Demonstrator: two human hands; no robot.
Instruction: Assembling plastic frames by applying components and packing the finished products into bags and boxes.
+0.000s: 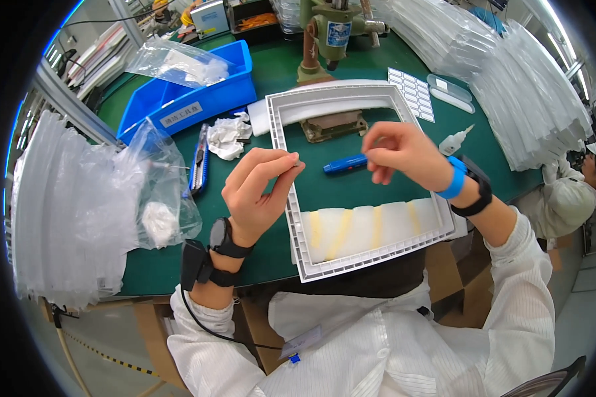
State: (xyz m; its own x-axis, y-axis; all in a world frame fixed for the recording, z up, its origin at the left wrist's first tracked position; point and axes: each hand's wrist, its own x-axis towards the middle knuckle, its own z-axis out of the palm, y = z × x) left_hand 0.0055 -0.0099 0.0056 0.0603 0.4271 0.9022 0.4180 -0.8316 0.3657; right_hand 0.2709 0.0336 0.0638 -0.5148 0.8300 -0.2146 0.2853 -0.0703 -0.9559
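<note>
Centre of view: my left hand (253, 196) is pinching a tiny greyish piece (297, 163), fingers clamped on it, at the left side of the white frame (338, 91). My right hand (409, 155) is hovering near the blue pen (344, 164), fingers curling; cannot tell if they are meeting or gripping. Judging it best to be pinching lightly, steadying the white frame on the worktop (165, 274)

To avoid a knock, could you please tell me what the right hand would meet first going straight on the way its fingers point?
The right hand points left, so probably the blue pen, whose near end shows right beside it; depth, and whether they touch, is unclear.
</note>
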